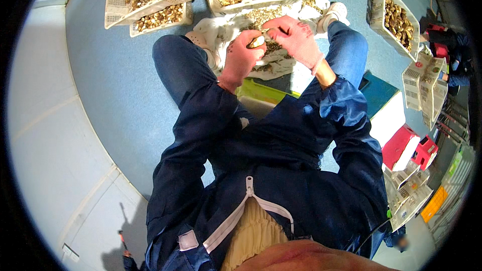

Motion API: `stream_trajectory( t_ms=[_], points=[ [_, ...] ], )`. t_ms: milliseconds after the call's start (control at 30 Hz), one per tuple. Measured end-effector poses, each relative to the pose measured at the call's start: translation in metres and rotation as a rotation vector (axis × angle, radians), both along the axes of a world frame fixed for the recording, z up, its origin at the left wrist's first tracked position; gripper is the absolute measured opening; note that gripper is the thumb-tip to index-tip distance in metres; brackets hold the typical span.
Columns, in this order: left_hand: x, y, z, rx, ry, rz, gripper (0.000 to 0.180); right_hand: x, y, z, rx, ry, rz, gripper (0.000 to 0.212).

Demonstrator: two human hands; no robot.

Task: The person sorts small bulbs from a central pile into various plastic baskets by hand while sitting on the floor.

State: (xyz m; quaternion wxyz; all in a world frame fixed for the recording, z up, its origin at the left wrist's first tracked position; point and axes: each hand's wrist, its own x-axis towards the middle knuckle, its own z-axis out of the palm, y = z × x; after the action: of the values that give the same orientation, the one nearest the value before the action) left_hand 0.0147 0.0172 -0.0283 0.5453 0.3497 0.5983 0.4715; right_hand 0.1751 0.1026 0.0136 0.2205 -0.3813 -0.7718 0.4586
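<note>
Shell (257, 41), small, hard and likely slippery, sits above the cloth (221, 30), clamped in the left hand (242, 56); right hand (297, 37) pinches its edge.

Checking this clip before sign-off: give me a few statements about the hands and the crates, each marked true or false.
1. Both hands wear pink gloves. True: the left hand and right hand are gloved in pink.
2. The left hand holds a small brownish shell-like piece. True.
3. The white slatted plastic crate ahead is empty. False: it is full of brownish pieces.
4. The person wears a red jacket. False: the zipped jacket is dark blue.
5. The hands rest on the floor. False: they are raised between the knees.
</note>
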Motion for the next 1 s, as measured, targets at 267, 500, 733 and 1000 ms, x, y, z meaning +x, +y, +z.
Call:
stream_trajectory(
  t_ms=[267,500,733,1000],
  points=[
    [0.003,0.003,0.032,-0.133,-0.143,-0.104,0.033,0.000,-0.001,-0.001,0.047,-0.044,-0.047,0.026],
    [0.002,0.005,0.026,-0.188,-0.451,-0.090,0.030,0.006,0.006,-0.002,-0.018,0.061,-0.009,0.022],
    [-0.005,0.005,0.028,-0.075,-0.130,-0.209,0.029,0.011,0.009,-0.002,0.116,-0.021,0.032,0.020],
    [-0.002,0.002,0.019,-0.032,-0.010,-0.177,0.029,0.006,0.007,0.004,0.187,-0.109,0.068,0.016]
  ],
)
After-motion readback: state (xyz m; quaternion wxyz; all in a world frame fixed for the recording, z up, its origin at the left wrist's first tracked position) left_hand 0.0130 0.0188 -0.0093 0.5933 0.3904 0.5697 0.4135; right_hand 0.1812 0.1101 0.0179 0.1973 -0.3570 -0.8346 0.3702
